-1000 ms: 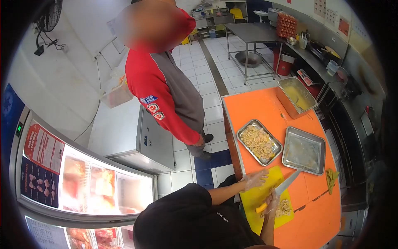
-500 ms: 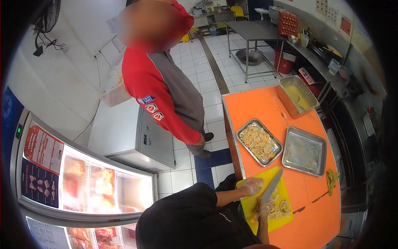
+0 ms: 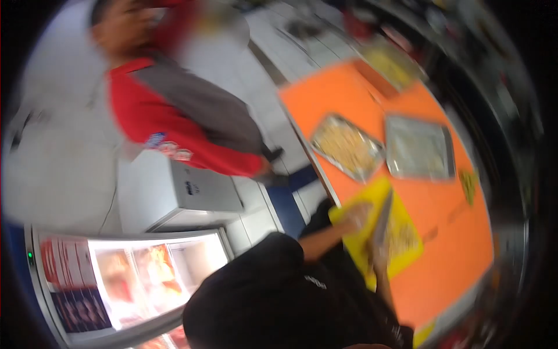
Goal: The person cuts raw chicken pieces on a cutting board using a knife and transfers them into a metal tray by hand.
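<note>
The picture is smeared by motion. My right hand (image 3: 378,256), in a clear plastic glove, grips a large knife (image 3: 382,223). The blade lies across a yellow cutting board (image 3: 376,195), pointing away from me. Right of the knife, pale sliced food pieces (image 3: 402,237) are gathered on the board. My gloved left hand (image 3: 358,216) is over the board's left part, beside the blade. Its fingers are too blurred to make out.
Beyond the board, a metal tray (image 3: 372,170) holds pale slices. A second metal tray (image 3: 418,132) sits to its right. A deep container (image 3: 378,81) stands farther back on the orange table (image 3: 314,96). Left stands a person (image 3: 197,104); behind is a lit display fridge (image 3: 203,256).
My view has swung and tilted, so table and board appear turned. The knife is still in my right hand and my left hand is still over the board. The standing person's head has turned.
</note>
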`<move>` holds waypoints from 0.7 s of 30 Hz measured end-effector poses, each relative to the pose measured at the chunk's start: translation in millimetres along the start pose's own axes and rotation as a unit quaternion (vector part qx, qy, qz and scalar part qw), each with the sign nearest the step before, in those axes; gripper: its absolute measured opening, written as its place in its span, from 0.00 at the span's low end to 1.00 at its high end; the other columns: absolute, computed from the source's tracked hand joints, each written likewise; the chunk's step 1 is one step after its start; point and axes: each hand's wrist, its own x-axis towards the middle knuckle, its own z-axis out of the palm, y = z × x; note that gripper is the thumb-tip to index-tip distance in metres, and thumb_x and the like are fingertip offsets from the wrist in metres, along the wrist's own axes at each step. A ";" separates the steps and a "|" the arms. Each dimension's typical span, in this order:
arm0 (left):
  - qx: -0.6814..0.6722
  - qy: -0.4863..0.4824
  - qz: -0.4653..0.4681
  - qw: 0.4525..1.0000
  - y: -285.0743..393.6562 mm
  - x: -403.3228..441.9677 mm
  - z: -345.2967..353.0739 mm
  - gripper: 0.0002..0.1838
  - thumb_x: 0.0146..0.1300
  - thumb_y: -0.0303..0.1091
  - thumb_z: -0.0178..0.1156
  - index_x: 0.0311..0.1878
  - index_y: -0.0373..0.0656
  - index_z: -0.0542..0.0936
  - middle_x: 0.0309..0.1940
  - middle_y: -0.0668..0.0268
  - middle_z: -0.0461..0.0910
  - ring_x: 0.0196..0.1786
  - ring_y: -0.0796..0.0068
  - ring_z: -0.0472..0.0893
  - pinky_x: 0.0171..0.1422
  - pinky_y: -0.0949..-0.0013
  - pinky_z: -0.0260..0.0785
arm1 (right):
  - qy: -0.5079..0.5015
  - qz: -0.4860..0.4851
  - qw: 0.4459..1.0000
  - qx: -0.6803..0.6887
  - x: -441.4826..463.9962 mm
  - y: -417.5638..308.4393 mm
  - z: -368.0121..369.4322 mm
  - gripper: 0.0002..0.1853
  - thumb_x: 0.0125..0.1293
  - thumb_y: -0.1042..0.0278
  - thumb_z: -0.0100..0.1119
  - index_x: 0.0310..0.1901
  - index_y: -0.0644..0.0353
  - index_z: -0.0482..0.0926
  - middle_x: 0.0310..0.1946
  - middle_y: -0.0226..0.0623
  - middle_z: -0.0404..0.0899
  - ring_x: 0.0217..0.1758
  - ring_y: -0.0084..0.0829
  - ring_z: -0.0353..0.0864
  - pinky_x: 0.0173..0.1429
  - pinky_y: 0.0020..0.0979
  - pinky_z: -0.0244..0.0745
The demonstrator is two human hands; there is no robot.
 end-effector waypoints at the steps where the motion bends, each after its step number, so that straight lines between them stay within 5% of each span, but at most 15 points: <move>1: 0.034 0.002 -0.002 0.999 2.5 -6.8 0.0 0.04 0.79 0.37 0.58 0.47 0.51 0.80 0.34 0.75 0.77 0.35 0.80 0.78 0.36 0.70 0.74 | 0.007 0.050 0.998 -0.049 -4.6 -1.7 -3.0 0.27 0.78 0.38 0.62 0.45 0.61 0.84 0.23 0.33 0.80 0.19 0.28 0.74 0.26 0.36 0.70; 2: 0.068 0.003 -0.005 0.998 5.8 -13.3 -0.4 0.04 0.79 0.36 0.57 0.46 0.52 0.80 0.32 0.75 0.77 0.34 0.81 0.77 0.35 0.69 0.73 | 0.071 0.020 0.996 -0.048 -10.5 -19.6 5.2 0.27 0.79 0.38 0.59 0.44 0.61 0.83 0.21 0.34 0.78 0.19 0.30 0.74 0.25 0.39 0.70; 3: -0.297 -0.062 0.105 0.947 -5.4 -7.1 5.6 0.05 0.78 0.34 0.57 0.48 0.51 0.82 0.34 0.72 0.80 0.37 0.78 0.81 0.37 0.67 0.75 | 0.034 0.057 0.993 -0.097 -17.6 -18.0 -3.8 0.28 0.80 0.38 0.57 0.46 0.62 0.83 0.22 0.38 0.78 0.20 0.32 0.76 0.27 0.42 0.71; 4: -0.617 -0.199 0.148 0.747 -15.7 -1.5 10.3 0.07 0.77 0.32 0.57 0.50 0.50 0.84 0.37 0.69 0.84 0.41 0.74 0.86 0.40 0.65 0.77 | 0.041 0.098 0.981 -0.161 -19.5 -26.8 -1.6 0.27 0.81 0.40 0.55 0.50 0.63 0.83 0.28 0.47 0.83 0.26 0.41 0.83 0.33 0.46 0.76; 5: -0.859 -0.054 -0.152 0.485 53.2 -34.9 24.6 0.10 0.78 0.32 0.58 0.56 0.45 0.85 0.45 0.61 0.88 0.49 0.63 0.89 0.51 0.60 0.82 | 0.044 0.098 0.969 -0.221 -25.8 -56.5 -4.5 0.25 0.82 0.44 0.54 0.55 0.61 0.83 0.36 0.55 0.88 0.37 0.54 0.88 0.43 0.52 0.80; 7: -0.881 -0.367 -0.145 0.260 -45.0 25.2 32.8 0.16 0.73 0.33 0.65 0.61 0.41 0.84 0.51 0.56 0.90 0.53 0.56 0.89 0.60 0.58 0.82 | 0.081 0.100 0.965 -0.230 -29.8 -53.9 -0.2 0.24 0.82 0.45 0.53 0.59 0.59 0.83 0.44 0.59 0.89 0.49 0.63 0.88 0.53 0.55 0.81; 10: -0.885 -0.389 -0.222 0.126 -57.0 38.5 30.5 0.21 0.69 0.35 0.71 0.63 0.41 0.83 0.51 0.55 0.90 0.51 0.56 0.90 0.60 0.58 0.82 | 0.066 0.111 0.975 -0.181 -45.0 -86.8 -3.6 0.25 0.83 0.46 0.51 0.65 0.59 0.80 0.54 0.60 0.88 0.58 0.63 0.87 0.62 0.55 0.80; 17: -0.849 -0.412 -0.249 0.219 -57.8 27.3 32.7 0.21 0.66 0.37 0.73 0.60 0.41 0.83 0.47 0.56 0.90 0.50 0.57 0.90 0.58 0.56 0.81 | -0.019 0.184 0.931 -0.313 -39.6 -88.0 6.8 0.24 0.85 0.47 0.48 0.60 0.62 0.80 0.48 0.65 0.87 0.55 0.64 0.87 0.61 0.59 0.79; 21: -0.835 -0.408 -0.240 0.280 -68.0 26.3 40.9 0.15 0.66 0.32 0.70 0.54 0.40 0.84 0.46 0.47 0.88 0.54 0.44 0.87 0.61 0.49 0.79 | -0.027 0.203 0.910 -0.361 -34.0 -93.1 7.4 0.23 0.86 0.48 0.45 0.61 0.60 0.77 0.46 0.65 0.88 0.53 0.64 0.88 0.60 0.61 0.81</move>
